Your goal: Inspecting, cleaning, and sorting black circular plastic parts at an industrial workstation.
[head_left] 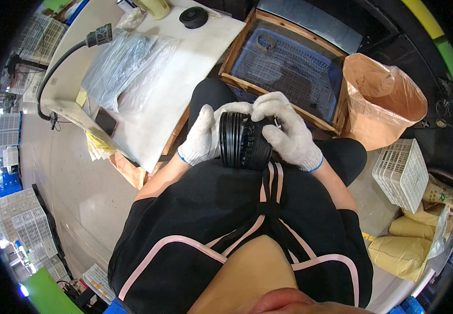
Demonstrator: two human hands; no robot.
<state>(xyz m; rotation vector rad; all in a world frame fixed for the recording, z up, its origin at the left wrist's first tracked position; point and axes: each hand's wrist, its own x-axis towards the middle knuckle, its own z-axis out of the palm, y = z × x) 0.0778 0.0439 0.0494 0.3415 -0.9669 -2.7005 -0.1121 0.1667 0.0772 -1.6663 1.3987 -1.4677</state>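
Between my hands, above my lap, is a black ribbed cylinder (244, 144) that looks like a stack of round plastic parts lying on its side. My left hand (204, 135), in a white knit glove with a blue cuff edge, grips its left end, with the fingertips over the top. Gloved the same way, my right hand (289, 133) is curled round the right end, with thumb and fingers bent against it. A small shiny bit shows beside the right fingers, too little to name. On the white table lies a single black round part (193, 17) with a ridged rim.
Clear plastic bags (124, 68) and a phone (106, 121) lie on the white table (195, 57), beside a gooseneck lamp (54, 68). Ahead is a wood-framed blue crate (289, 63) with a ring inside. A lined bin (380, 99), white basket (401, 170) and yellow sacks (401, 251) stand right.
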